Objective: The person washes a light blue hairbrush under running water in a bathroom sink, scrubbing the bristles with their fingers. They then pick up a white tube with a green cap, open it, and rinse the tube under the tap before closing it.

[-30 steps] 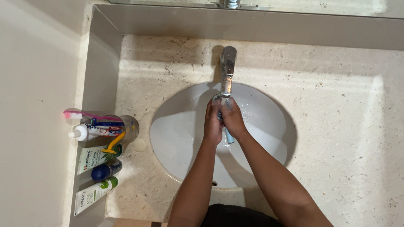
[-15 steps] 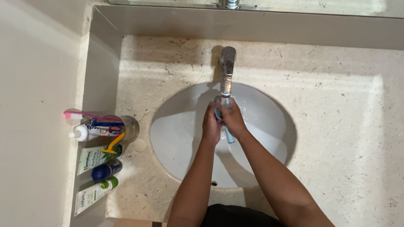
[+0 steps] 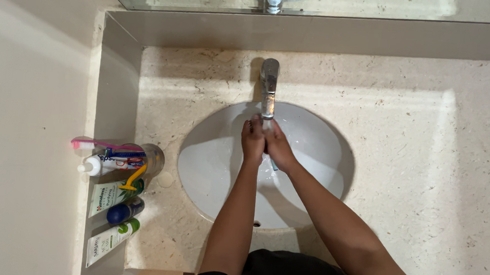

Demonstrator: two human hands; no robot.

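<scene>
My left hand (image 3: pixel 252 141) and my right hand (image 3: pixel 281 150) are pressed together over the white oval sink (image 3: pixel 209 163), just below the spout of the chrome faucet (image 3: pixel 269 79). A thin stream of water (image 3: pixel 268 110) falls onto my fingers. Both hands are closed around a slim light-blue item (image 3: pixel 273 165). Only its lower end shows, sticking out under my right palm. The rest is hidden, so I cannot tell what it is.
The beige stone counter (image 3: pixel 413 165) surrounds the sink. On its left edge a clear cup (image 3: pixel 152 159) holds a pink toothbrush (image 3: pixel 100 144) and a tube; below lie a face-wash tube (image 3: pixel 108 196), a blue roll-on (image 3: pixel 120 212) and another tube (image 3: pixel 108 242). A mirror (image 3: pixel 349 2) is behind.
Almost nothing differs. My hands stay under the running water at the same spot, with only a slight shift of the fingers around the blue item.
</scene>
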